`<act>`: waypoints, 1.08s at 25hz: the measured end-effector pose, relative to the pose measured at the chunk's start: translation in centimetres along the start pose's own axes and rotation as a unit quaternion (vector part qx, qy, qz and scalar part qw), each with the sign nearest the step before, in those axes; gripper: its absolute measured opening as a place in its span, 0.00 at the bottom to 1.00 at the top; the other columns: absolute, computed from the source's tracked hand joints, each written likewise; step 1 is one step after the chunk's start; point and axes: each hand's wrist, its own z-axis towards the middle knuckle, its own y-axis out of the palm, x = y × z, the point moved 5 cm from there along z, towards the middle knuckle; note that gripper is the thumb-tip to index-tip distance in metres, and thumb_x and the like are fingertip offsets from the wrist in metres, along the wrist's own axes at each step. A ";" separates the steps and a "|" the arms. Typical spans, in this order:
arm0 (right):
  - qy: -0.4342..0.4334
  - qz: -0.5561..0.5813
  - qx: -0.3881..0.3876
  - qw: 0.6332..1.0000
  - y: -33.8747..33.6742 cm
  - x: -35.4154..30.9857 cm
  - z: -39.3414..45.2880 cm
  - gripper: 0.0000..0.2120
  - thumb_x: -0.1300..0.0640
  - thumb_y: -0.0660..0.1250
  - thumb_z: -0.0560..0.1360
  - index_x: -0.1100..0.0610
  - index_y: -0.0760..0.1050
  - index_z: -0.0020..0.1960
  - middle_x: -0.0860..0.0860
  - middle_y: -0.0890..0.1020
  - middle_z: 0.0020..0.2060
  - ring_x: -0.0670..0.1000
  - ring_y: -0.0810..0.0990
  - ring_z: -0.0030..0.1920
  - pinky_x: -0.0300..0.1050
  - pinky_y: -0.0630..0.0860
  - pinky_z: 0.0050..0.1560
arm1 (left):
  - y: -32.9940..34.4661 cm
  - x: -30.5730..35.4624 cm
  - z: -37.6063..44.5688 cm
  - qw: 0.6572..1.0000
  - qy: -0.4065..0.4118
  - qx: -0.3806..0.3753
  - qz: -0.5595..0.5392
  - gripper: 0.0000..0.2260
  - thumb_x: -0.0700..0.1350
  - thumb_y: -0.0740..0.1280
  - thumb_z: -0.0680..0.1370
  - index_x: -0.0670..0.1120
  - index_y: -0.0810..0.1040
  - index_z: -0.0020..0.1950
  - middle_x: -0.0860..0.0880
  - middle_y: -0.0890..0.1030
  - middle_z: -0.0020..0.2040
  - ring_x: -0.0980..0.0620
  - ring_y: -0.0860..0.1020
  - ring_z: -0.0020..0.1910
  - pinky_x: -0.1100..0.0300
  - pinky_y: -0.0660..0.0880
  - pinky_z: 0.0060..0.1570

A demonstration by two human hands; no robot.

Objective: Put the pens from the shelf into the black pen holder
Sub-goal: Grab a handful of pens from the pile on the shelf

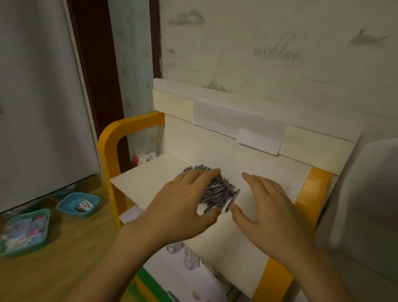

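A heap of several dark grey pens point(220, 190) lies on the white top shelf point(144, 182) of an orange-framed rack. My left hand point(182, 198) lies over the left side of the heap, fingers straight across the pens and thumb at the near edge. My right hand point(263, 205) hovers just right of the heap, fingers straight, its thumb tip close to the nearest pens. No black pen holder shows in this view.
The rack's orange frame point(109, 140) curves round the shelf at left and right. A white backboard point(246, 121) rises behind it against the wall. On the wooden floor at left sit a blue tray point(78, 204) and a green tray point(25, 231). Lower shelves hold small items.
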 end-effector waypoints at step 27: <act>0.224 -0.063 -0.114 0.966 25.2 10.3 22.1 0.31 0.38 0.57 0.77 0.50 0.57 0.76 0.48 0.67 0.72 0.51 0.65 0.70 0.49 0.66 0.69 | 24.3 -30.9 23.5 0.948 -0.164 -0.237 -0.132 0.35 0.66 0.66 0.71 0.50 0.63 0.72 0.47 0.71 0.66 0.46 0.72 0.63 0.46 0.74 0.60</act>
